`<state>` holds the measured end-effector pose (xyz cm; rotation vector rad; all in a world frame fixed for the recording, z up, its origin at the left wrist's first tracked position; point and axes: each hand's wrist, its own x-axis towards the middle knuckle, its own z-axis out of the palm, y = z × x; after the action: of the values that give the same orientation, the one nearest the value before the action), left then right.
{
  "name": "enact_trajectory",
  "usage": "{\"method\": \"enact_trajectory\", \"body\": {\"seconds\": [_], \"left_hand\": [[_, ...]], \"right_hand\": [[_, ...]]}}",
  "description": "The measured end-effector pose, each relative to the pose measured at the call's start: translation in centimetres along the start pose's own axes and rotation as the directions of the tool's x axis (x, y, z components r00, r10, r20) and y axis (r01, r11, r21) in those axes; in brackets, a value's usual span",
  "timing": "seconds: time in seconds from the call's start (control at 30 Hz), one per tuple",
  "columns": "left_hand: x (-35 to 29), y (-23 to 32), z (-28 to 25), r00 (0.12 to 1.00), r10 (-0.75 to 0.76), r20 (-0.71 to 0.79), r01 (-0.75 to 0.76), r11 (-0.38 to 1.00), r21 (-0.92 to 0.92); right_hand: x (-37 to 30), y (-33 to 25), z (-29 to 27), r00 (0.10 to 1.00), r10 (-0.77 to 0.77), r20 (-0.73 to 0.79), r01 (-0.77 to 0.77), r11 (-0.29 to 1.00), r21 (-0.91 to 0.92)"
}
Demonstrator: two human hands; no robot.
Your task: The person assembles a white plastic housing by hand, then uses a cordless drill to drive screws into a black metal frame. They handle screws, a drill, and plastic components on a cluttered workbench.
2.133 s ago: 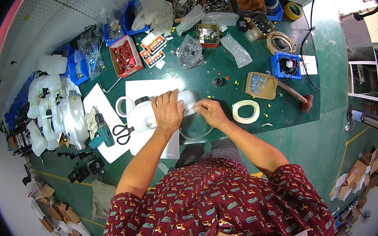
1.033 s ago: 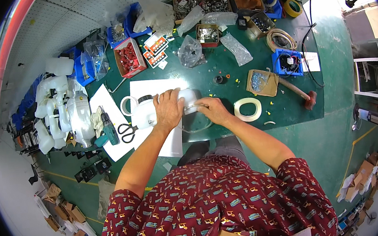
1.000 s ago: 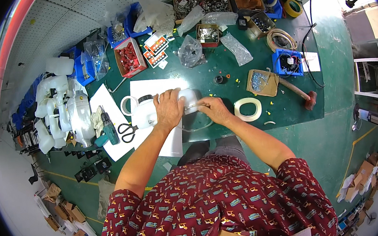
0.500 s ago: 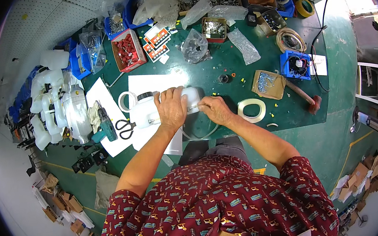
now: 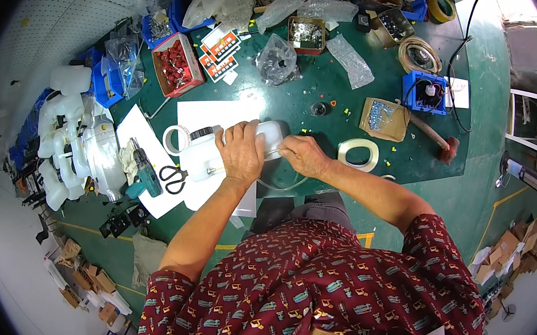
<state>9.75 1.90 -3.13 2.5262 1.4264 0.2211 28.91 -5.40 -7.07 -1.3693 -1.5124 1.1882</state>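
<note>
White plastic tank [image 5: 198, 157] lies partly on the paper sheet [image 5: 216, 112] near the front edge of the counter [image 5: 427, 166], left hand [image 5: 241, 155] clasped over it, right hand [image 5: 305, 155] seemingly pinching the clear tube [image 5: 284, 187], so a sideways push could skid it.

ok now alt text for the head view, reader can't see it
A person's left hand rests on a white plastic tank with a black cap, while the right hand pinches a thin piece at its right end above a loop of clear tubing. Scissors, a cordless drill and a hammer lie across the green workbench.
</note>
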Motion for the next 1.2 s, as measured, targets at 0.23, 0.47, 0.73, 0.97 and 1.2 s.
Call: {"method": "enact_trajectory", "body": {"seconds": [0.23, 0.47, 0.73, 0.97, 1.2], "left_hand": [[0.1, 0.2, -0.1, 1.000, -0.001, 0.000, 0.001, 1.000, -0.006], [0.1, 0.5, 0.0, 1.000, -0.011, 0.008, 0.011, 1.000, -0.007], [-0.3, 0.2, -0.3, 1.000, -0.015, 0.006, 0.015, 1.000, 0.008], [-0.5, -1.1, 1.1, 0.999, -0.034, 0.017, 0.034, 0.999, -0.013], [0.9, -6.8, -3.9, 0.971, -0.131, -0.201, 0.015, 0.869, -0.494]], "right_hand": [[0.6, 0.1, -0.4, 0.993, -0.103, 0.050, 0.106, 0.992, -0.068], [0.1, 1.1, 0.7, 0.993, -0.112, 0.036, 0.115, 0.990, -0.083], [0.2, -0.6, 1.0, 0.998, -0.061, 0.008, 0.062, 0.992, -0.110], [-4.3, -1.9, 1.2, 0.917, 0.376, -0.135, -0.362, 0.925, 0.113], [-17.4, 2.5, 0.7, 0.740, 0.488, -0.462, -0.423, 0.873, 0.244]]}}
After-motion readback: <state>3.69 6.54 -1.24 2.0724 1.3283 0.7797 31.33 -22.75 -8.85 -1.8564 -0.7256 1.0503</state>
